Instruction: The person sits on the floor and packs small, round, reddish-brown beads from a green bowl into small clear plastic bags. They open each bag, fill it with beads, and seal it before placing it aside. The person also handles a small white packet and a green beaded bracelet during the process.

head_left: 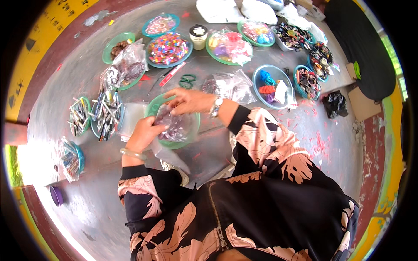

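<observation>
A clear plastic bag with small dark purplish pieces inside sits over a light green basin in front of me. My left hand pinches the bag's left side between thumb and fingers. From the right, my right hand reaches across the basin, its bent fingers at the bag's upper edge; the fingertips are partly hidden. What lies in the basin under the bag is mostly covered. Beyond the right hand lies a bunch of dark green rings, near a red-and-white marker-like stick.
Several basins ring the work spot: colourful beads, pen-like sticks, hair ties and coloured bundles. A lidded jar stands at the back. Another clear bag lies right of my hands; a black bag is farther right.
</observation>
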### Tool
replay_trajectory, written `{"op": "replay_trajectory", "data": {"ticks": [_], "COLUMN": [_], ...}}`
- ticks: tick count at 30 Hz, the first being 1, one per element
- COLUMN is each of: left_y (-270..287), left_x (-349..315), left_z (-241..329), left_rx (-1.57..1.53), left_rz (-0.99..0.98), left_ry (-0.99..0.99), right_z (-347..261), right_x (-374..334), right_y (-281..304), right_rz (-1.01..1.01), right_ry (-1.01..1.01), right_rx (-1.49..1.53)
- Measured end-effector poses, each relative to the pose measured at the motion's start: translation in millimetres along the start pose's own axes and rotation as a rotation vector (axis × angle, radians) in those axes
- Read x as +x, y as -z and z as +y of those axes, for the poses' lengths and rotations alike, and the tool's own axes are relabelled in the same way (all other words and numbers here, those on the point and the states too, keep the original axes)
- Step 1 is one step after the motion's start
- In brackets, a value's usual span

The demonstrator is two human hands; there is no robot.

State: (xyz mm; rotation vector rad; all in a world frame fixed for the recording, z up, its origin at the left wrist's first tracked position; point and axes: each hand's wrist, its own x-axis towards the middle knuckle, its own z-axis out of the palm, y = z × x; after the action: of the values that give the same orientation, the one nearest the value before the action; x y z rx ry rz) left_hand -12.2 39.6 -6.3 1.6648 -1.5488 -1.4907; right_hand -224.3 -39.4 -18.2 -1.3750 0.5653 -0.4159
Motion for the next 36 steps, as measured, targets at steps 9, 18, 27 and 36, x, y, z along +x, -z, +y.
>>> {"op": "replay_trajectory", "data": {"ticks": [9,18,27,36], "left_y": [-4,3,7,10], "left_x": [11,10,7,0], "left_z": [0,-11,-8,-6], "left_rx": [0.580,0.546,0.504,0.422], "left_rz": [0.256,0.306,0.448,0.510], "left_ry": [-0.025,-0.056,-0.126,-0.296], "right_z": [34,41,13,0], "right_x": [29,36,28,23], "right_y": [-27,-14,-24,-20], "right_rz": [0.182,0.285,0.235,0.264], "right_ry": [0.201,0.236,0.068,0.323], "right_rx": [-0.847,-0.846,-0.529,-0.719]}}
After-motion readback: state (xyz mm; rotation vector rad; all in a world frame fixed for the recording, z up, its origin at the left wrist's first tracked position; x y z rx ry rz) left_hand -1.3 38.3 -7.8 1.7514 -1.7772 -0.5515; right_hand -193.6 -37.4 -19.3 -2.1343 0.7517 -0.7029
